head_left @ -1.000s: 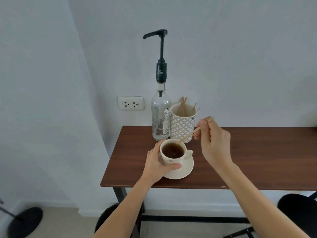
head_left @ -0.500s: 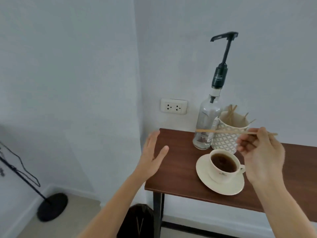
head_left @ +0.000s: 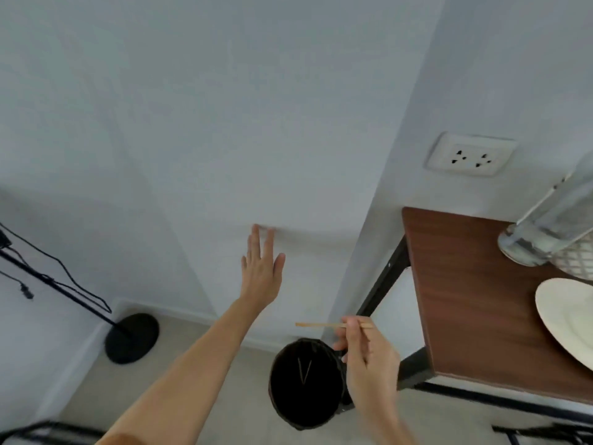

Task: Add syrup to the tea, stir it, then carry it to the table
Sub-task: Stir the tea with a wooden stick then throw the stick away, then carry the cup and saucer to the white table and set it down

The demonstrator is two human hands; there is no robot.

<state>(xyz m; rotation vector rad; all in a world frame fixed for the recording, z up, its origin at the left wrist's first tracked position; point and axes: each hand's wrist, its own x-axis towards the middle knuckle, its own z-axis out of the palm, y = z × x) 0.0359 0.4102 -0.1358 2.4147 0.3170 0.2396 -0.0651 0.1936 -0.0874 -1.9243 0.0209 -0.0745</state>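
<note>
a pale wall (head_left: pixel 224 107) fills most of the view, meeting a second wall at a corner where a white socket (head_left: pixel 470 154) is mounted. at the right a dark wooden table (head_left: pixel 475 300) on a black frame juts in, seen only in part. on its far end stands the base of a clear glass bottle (head_left: pixel 552 226), tilted by the wide lens, touching a patterned cup (head_left: pixel 574 263) just beside it; nearer the front lies the edge of a cream saucer (head_left: pixel 564 313), cut off by the frame, so the tea itself is out of view. on the beige floor (head_left: pixel 205 348) a black stand with a round base (head_left: pixel 131 338) and trailing cable sits at the left. a black bin (head_left: pixel 306 383) stands beside the table leg, with two thin sticks lying inside it. the left hand (head_left: pixel 261 271) is stretched out flat toward the wall, its fingers apart and holding nothing. the right hand (head_left: pixel 369 358) hovers above the bin's right rim, its fingers pinched on a thin wooden stirring stick (head_left: pixel 321 325) held level, its free end pointing left over the bin.
</note>
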